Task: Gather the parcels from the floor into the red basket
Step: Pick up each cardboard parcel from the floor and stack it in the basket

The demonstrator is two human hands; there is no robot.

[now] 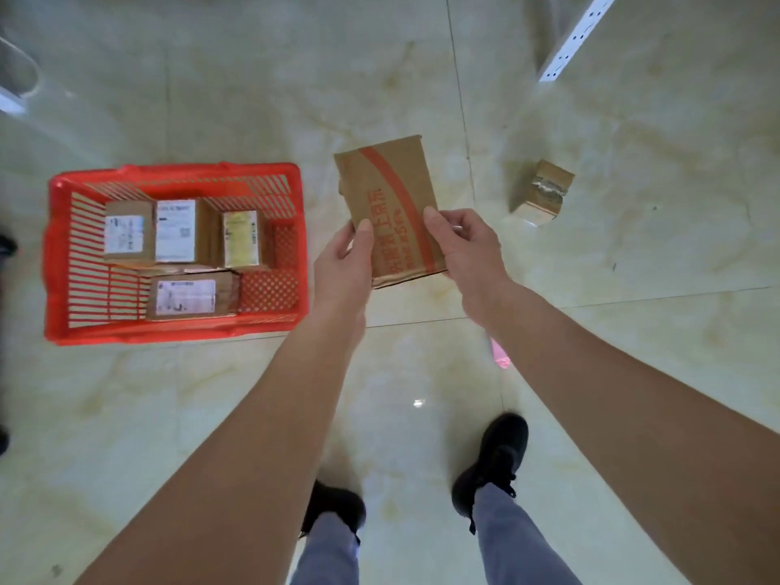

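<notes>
Gripping a flat parcel, left hand and right hand beside red basket.

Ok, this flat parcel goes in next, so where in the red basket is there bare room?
Bare mesh shows in the red basket at its right end, beside the yellow-labelled parcel and the front parcel, and along the left wall. The back row is crowded, three parcels side by side.

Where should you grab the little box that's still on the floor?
Grab the small box from above, fingers on its two plain cardboard sides, not on the crinkly taped top. It stands alone on the floor, nothing touching it, so a hand can probably reach down on either side. Both hands are busy holding the flat parcel.
</notes>
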